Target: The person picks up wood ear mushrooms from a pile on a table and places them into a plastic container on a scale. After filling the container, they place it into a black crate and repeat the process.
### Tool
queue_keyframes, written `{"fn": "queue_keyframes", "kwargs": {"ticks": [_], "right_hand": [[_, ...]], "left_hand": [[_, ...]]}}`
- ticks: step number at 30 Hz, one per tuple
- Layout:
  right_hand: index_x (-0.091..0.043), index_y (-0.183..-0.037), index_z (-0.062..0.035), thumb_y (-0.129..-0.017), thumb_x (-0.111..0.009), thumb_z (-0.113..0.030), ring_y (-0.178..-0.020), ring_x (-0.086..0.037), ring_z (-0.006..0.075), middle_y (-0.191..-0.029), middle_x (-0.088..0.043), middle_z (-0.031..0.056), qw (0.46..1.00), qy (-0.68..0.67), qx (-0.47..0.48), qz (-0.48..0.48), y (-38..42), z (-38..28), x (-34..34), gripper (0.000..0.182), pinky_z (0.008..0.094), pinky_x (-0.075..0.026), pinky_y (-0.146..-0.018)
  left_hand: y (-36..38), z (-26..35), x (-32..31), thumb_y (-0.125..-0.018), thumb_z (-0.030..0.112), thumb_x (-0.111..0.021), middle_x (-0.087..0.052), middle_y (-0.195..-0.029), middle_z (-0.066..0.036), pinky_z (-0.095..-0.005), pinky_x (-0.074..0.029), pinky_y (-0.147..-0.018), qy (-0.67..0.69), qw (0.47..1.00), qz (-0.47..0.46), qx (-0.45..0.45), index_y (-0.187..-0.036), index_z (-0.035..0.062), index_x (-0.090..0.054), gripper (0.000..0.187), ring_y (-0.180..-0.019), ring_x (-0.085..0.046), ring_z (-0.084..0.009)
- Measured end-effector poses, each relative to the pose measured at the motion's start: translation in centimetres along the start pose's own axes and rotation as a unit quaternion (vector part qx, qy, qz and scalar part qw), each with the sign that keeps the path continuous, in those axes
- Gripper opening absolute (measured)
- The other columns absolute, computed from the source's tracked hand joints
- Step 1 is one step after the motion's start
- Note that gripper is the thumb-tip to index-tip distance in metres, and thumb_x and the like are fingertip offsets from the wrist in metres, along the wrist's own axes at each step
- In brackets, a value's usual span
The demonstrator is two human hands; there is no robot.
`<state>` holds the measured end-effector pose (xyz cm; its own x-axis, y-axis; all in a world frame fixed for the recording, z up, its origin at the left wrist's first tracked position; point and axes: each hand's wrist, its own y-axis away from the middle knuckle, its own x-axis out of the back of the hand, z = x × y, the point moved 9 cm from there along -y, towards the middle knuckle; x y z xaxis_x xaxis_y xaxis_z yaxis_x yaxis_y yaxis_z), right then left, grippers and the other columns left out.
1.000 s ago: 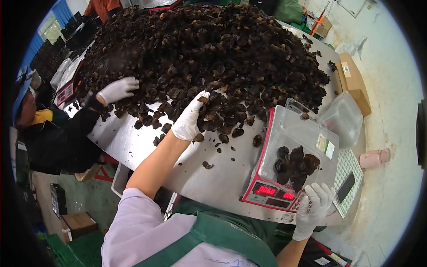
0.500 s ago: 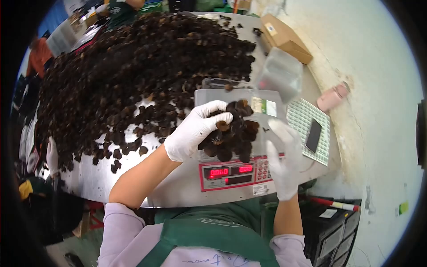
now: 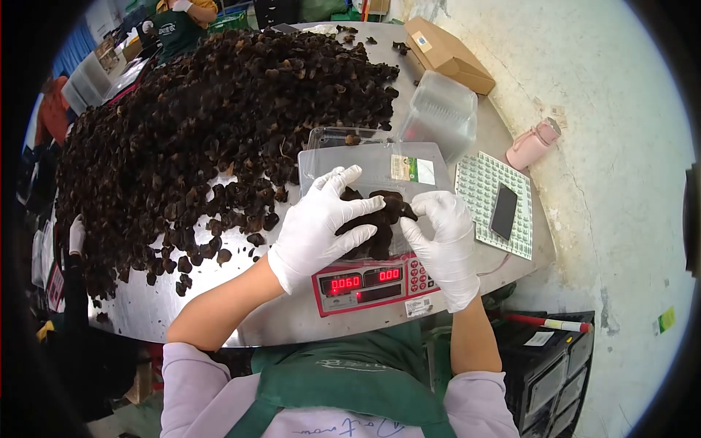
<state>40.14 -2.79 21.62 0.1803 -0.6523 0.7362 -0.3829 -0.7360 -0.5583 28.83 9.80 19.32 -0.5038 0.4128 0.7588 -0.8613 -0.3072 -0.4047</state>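
Both of my hands wear white gloves and meet over a clear plastic box [image 3: 350,164] on a red scale [image 3: 366,285] that reads 0.060. Dark dried fungus pieces [image 3: 376,233] lie in the box between them. My left hand [image 3: 315,228] rests on these pieces with its fingers spread. My right hand [image 3: 445,244] pinches the edge of a dark piece at the box's right side. The box's lid part carries a green and white label [image 3: 413,169]. A large heap of the same dark pieces [image 3: 212,109] covers the metal table.
Stacked clear boxes [image 3: 440,109], a cardboard box [image 3: 449,57], a pink bottle [image 3: 532,144] and a phone [image 3: 504,211] on a green-white sheet [image 3: 482,175] stand to the right. People work at the heap's far and left sides, one gloved hand [image 3: 77,235] at the left.
My left hand has spread its fingers over the pieces, which are now lower in the box. My right hand has moved in and closed on a piece. The view has shifted slightly.
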Motion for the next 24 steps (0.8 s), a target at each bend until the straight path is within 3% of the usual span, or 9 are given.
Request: {"fn": "queue_keyframes", "kwargs": {"ticks": [2,5,9,12,17,18,19,22,24], "right_hand": [[-0.065,-0.091,-0.0087,-0.079,-0.077,-0.016,-0.093,-0.061,0.0299,-0.095,-0.067,0.0048,1.0,-0.01,0.011,0.007,0.0,-0.7,0.2,0.019,0.0434,-0.047,-0.081],[-0.063,-0.09,-0.0086,-0.078,-0.077,-0.015,-0.09,-0.061,0.0292,-0.096,-0.068,0.0043,0.999,-0.007,0.045,0.012,0.1,-2.0,0.4,0.02,0.0431,-0.047,-0.081],[-0.061,-0.093,-0.0095,-0.076,-0.076,-0.012,-0.083,-0.063,0.0276,-0.096,-0.068,0.0042,0.995,-0.026,0.089,-0.043,0.8,-5.1,-0.5,0.022,0.0427,-0.047,-0.079],[-0.061,-0.101,-0.0095,-0.077,-0.075,-0.009,-0.082,-0.066,0.0273,-0.096,-0.068,0.0053,0.988,-0.09,0.125,-0.021,1.6,-8.0,-0.6,0.028,0.0412,-0.049,-0.074],[-0.061,-0.104,-0.0084,-0.08,-0.079,-0.011,-0.081,-0.066,0.029,-0.095,-0.068,0.0076,0.968,-0.238,0.045,-0.06,5.3,-10.8,-5.0,0.03,0.0404,-0.051,-0.069],[-0.061,-0.103,-0.0084,-0.08,-0.079,-0.011,-0.081,-0.065,0.029,-0.093,-0.067,0.0076,0.964,-0.253,0.028,-0.081,6.1,-11.0,-6.2,0.029,0.0402,-0.051,-0.068],[-0.061,-0.101,-0.0092,-0.08,-0.078,-0.013,-0.081,-0.063,0.0286,-0.09,-0.065,0.007,0.96,-0.269,0.017,-0.077,6.6,-11.2,-7.1,0.027,0.0408,-0.05,-0.069],[-0.062,-0.101,-0.0102,-0.081,-0.077,-0.014,-0.083,-0.061,0.0283,-0.09,-0.064,0.0064,0.971,-0.205,0.069,-0.097,7.2,-12.5,-8.1,0.026,0.0412,-0.049,-0.071],[-0.063,-0.101,-0.0114,-0.082,-0.075,-0.017,-0.084,-0.06,0.0287,-0.088,-0.063,0.0061,0.971,-0.203,0.066,-0.109,7.4,-12.2,-8.6,0.024,0.0425,-0.048,-0.072]], "left_hand": [[0.2,0.7,0.6,-0.084,0.022,-0.077,-0.06,-0.13,-0.012,-0.0434,-0.046,-0.105,-0.031,0.999,0.03,-0.031,-0.121,0.0185,-0.073,0.037,-0.124,-0.055,-0.0359],[1.1,2.6,2.9,-0.073,0.01,-0.08,-0.065,-0.109,-0.001,-0.0402,-0.047,-0.088,-0.062,0.979,0.161,-0.105,-0.11,0.0183,-0.075,0.038,-0.106,-0.06,-0.0238],[2.7,5.3,3.8,-0.07,0.012,-0.081,-0.065,-0.104,0.003,-0.0369,-0.044,-0.084,-0.124,0.971,0.123,-0.161,-0.116,0.0164,-0.071,0.047,-0.098,-0.059,-0.0194],[5.1,4.5,4.6,-0.07,0.014,-0.082,-0.066,-0.097,0.005,-0.0362,-0.043,-0.077,-0.117,0.976,0.129,-0.133,-0.113,0.0161,-0.071,0.045,-0.09,-0.06,-0.0182],[10.7,1.2,5.4,-0.079,0.002,-0.076,-0.071,-0.095,-0.001,-0.0346,-0.048,-0.076,0.055,0.996,0.05,0.045,-0.106,0.0099,-0.073,0.029,-0.085,-0.063,-0.0199],[12.5,-1.2,4.3,-0.083,0.002,-0.074,-0.072,-0.097,-0.002,-0.0324,-0.049,-0.08,0.219,0.956,0.041,0.191,-0.106,0.0071,-0.073,0.024,-0.086,-0.064,-0.017],[14.7,-3.0,2.5,-0.086,0.001,-0.073,-0.073,-0.098,-0.003,-0.0302,-0.05,-0.083,0.373,0.868,0.031,0.328,-0.105,0.0043,-0.073,0.019,-0.087,-0.064,-0.0142],[18.4,-4.5,0.5,-0.09,0.004,-0.072,-0.073,-0.101,-0.004,-0.0266,-0.049,-0.087,0.432,0.801,0.014,0.415,-0.109,0.001,-0.072,0.019,-0.091,-0.062,-0.0091],[18.5,-4.6,0.5,-0.09,0.005,-0.072,-0.073,-0.099,-0.005,-0.0267,-0.05,-0.084,0.429,0.81,0.005,0.401,-0.108,0.0006,-0.074,0.019,-0.091,-0.063,-0.0107]]}}
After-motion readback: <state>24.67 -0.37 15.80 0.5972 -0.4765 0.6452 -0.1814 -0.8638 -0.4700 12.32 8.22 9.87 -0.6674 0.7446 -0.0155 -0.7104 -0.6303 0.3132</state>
